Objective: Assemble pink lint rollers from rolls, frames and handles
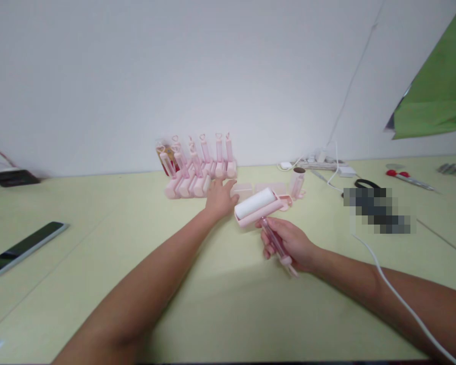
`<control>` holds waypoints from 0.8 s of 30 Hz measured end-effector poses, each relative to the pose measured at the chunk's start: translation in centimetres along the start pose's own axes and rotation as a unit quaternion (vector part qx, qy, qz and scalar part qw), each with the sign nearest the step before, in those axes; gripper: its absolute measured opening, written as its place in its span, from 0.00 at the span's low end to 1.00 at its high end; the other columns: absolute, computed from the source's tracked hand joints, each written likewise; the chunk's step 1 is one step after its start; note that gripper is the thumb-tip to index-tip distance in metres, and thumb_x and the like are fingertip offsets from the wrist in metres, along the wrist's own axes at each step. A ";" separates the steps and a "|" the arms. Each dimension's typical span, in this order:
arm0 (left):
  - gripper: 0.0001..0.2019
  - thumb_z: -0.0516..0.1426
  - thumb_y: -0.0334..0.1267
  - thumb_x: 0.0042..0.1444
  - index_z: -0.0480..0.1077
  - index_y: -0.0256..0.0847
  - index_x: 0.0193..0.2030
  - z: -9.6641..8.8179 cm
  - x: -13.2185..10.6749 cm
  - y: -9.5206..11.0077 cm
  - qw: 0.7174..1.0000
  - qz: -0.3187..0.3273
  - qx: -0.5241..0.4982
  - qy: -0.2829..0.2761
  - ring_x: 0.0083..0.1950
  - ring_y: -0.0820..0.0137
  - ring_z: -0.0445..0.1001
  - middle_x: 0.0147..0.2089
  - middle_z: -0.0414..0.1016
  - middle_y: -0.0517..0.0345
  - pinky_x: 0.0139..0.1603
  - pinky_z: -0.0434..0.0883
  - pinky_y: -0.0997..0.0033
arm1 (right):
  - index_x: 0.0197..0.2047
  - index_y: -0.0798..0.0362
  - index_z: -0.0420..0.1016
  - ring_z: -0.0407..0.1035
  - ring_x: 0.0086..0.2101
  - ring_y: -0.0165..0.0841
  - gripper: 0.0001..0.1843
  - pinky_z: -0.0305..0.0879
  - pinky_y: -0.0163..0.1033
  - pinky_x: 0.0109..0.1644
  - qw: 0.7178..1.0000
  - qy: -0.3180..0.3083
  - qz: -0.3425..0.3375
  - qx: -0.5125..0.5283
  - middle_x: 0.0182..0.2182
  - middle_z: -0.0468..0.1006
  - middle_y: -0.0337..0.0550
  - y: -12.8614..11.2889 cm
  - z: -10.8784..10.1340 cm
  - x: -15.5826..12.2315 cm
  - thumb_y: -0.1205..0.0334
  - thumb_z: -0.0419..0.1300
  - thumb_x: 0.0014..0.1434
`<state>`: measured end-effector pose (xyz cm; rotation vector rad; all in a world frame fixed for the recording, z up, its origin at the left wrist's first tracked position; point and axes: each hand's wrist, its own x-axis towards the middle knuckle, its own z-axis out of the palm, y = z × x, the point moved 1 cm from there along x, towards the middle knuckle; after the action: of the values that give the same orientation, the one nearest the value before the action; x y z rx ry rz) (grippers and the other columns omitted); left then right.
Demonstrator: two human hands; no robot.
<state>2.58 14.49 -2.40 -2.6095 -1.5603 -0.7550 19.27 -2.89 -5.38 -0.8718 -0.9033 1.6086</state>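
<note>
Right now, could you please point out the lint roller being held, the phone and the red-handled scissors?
lint roller [255, 204], head view, on the white paper roll.
phone [23, 248], head view, on the middle of its dark screen.
red-handled scissors [400, 174], head view, on the red handle.

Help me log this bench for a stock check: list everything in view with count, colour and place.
held lint roller: one, pink with white roll, mid-table
lint roller row: several, pink, by the wall
phone: one, black, left on table
power strip: one, white, by the wall
cable: one, white, across right forearm
scissors: one, red handles, far right
cloth: one, green, upper right
table: one, pale yellow-green
left hand: open, at lint roller row
right hand: shut on held lint roller's handle
</note>
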 end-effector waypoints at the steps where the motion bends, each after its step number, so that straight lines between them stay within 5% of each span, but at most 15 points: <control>1: 0.30 0.60 0.44 0.55 0.64 0.47 0.65 0.3 0.6 -0.3 1.000 -0.005 -0.003 -0.016 0.66 0.48 0.58 0.68 0.57 0.44 0.64 0.58 0.46 | 0.44 0.54 0.73 0.64 0.17 0.26 0.17 0.70 0.38 0.25 1.000 -0.011 0.013 -0.013 0.22 0.72 0.35 0.1 0.0 0.0 0.48 0.58 0.63; 6: 0.29 0.58 0.41 0.57 0.63 0.44 0.66 1.0 1.0 -1.7 0.995 -0.008 -0.061 -0.073 0.62 0.54 0.65 0.64 0.63 0.44 0.65 0.60 0.53 | 0.47 0.55 0.72 0.64 0.15 0.26 0.20 0.68 0.35 0.20 0.997 -0.030 0.055 -0.052 0.22 0.74 0.35 0.2 -0.1 0.0 0.47 0.58 0.62; 12: 0.27 0.50 0.48 0.65 0.62 0.36 0.66 -1.1 -2.9 -2.1 0.982 -0.019 -0.171 -0.073 0.52 0.61 0.72 0.56 0.72 0.44 0.55 0.67 0.61 | 0.44 0.55 0.72 0.63 0.14 0.26 0.19 0.70 0.36 0.20 0.996 -0.027 0.065 -0.055 0.21 0.74 0.35 -0.1 0.3 0.2 0.47 0.58 0.61; 15: 0.28 0.51 0.53 0.64 0.63 0.39 0.65 -3.0 -5.7 -1.7 0.895 -0.044 -0.418 -0.151 0.45 0.65 0.73 0.51 0.75 0.49 0.48 0.69 0.65 | 0.43 0.55 0.72 0.63 0.14 0.26 0.20 0.70 0.35 0.21 0.995 -0.038 0.065 -0.061 0.20 0.73 0.35 0.0 0.2 0.3 0.46 0.59 0.60; 18: 0.29 0.54 0.53 0.62 0.64 0.40 0.65 -4.7 -7.8 -1.3 0.840 -0.055 -0.507 -0.184 0.48 0.65 0.72 0.52 0.75 0.49 0.51 0.67 0.66 | 0.43 0.55 0.73 0.64 0.15 0.26 0.20 0.70 0.36 0.22 0.994 -0.055 0.064 -0.069 0.20 0.73 0.35 0.2 0.1 0.2 0.45 0.58 0.60; 24: 0.30 0.58 0.54 0.59 0.66 0.38 0.63 -5.8 -8.6 -0.1 0.820 -0.038 -0.537 -0.195 0.53 0.62 0.71 0.57 0.73 0.48 0.56 0.65 0.65 | 0.42 0.55 0.73 0.64 0.14 0.26 0.20 0.70 0.36 0.22 0.993 -0.063 0.064 -0.076 0.19 0.73 0.34 0.2 0.3 -0.1 0.46 0.58 0.61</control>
<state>-3.15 5.98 -0.84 -3.6787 -1.6041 -1.5624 18.94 -3.01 -5.40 -0.9579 -1.0886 1.7387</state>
